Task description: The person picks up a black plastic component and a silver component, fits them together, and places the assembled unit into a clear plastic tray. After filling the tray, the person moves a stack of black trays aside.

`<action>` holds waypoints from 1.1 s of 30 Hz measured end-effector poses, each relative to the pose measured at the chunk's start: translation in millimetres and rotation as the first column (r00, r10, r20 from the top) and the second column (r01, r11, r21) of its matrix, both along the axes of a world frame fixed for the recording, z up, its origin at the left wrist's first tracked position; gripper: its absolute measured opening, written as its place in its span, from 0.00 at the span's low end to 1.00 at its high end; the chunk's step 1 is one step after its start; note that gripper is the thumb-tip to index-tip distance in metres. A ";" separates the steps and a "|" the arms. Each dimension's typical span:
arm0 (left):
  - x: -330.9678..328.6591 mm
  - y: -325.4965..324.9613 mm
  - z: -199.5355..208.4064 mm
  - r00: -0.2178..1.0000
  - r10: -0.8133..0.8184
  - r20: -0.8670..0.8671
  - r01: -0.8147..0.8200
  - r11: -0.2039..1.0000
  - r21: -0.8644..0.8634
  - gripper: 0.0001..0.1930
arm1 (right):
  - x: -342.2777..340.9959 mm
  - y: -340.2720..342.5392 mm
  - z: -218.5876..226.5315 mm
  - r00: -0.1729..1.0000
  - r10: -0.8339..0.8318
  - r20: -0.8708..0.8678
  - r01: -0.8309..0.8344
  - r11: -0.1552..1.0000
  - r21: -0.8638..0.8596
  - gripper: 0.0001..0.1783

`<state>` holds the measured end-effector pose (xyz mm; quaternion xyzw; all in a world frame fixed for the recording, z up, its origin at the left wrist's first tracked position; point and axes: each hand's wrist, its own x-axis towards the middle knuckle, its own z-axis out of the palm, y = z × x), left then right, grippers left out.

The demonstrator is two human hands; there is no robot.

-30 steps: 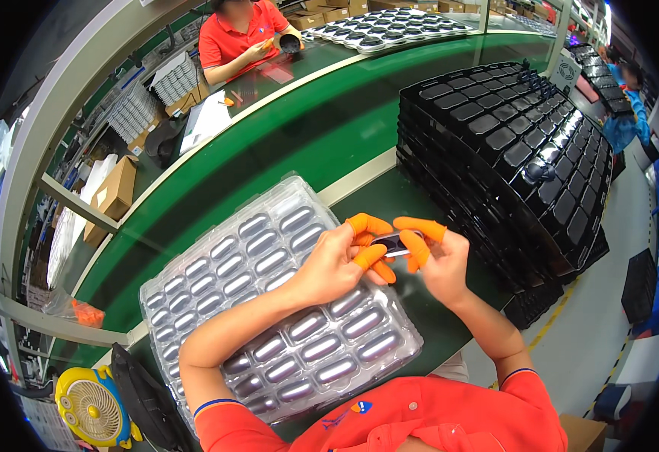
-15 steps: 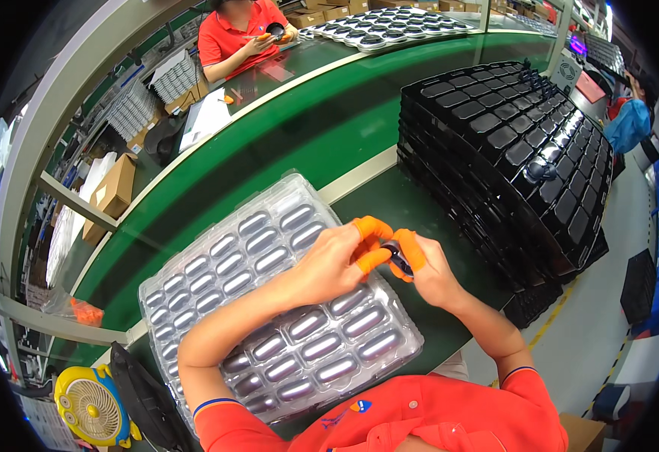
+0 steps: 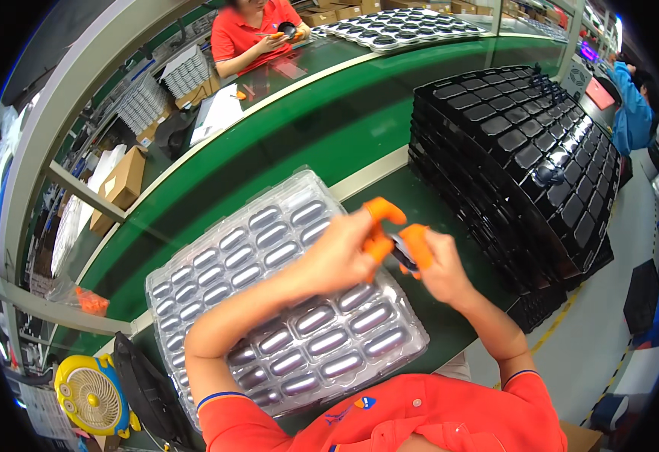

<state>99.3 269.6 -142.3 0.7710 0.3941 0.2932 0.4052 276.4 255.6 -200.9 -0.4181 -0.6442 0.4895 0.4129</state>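
In my right hand (image 3: 439, 264), a small dark oval piece (image 3: 404, 255) with a shiny face is pinched between orange-covered fingertips. Just to its left is my left hand (image 3: 356, 245), also in orange finger covers. Its index finger is raised away from its thumb, and the thumb's tip is close beside the piece; whether they touch I cannot tell. Below both hands lies a clear plastic tray (image 3: 299, 183) with rows of pockets holding shiny silver-grey oval pieces (image 3: 329, 343). My left forearm crosses over the tray and hides some pockets.
A tall stack of black pocketed trays (image 3: 510, 135) stands at the right. Behind the tray runs a green conveyor belt (image 3: 307, 132). Across it, a person in red (image 3: 250, 38) handles a round black part. A yellow fan (image 3: 88, 395) and black bag (image 3: 145, 392) are at lower left.
My left fingers have drawn apart and back from the dark piece. My right hand has shifted slightly right and down, still holding it. The whole view has shifted a little.
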 end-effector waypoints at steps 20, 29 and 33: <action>-78.2 38.6 -14.0 0.658 0.441 -0.611 -0.164 0.875 0.455 0.13 | 142.0 -65.8 95.4 0.800 -0.600 0.016 0.430 0.592 0.682 0.07; -69.5 39.2 -20.8 0.563 0.488 -0.667 -0.143 0.852 0.503 0.15 | 203.0 29.7 112.6 0.763 -0.413 0.498 -0.021 0.753 0.658 0.14; -65.8 30.9 0.1 0.615 0.477 -0.628 -0.020 0.805 0.593 0.15 | 193.1 17.6 114.0 0.721 -0.447 0.529 0.060 0.801 0.595 0.15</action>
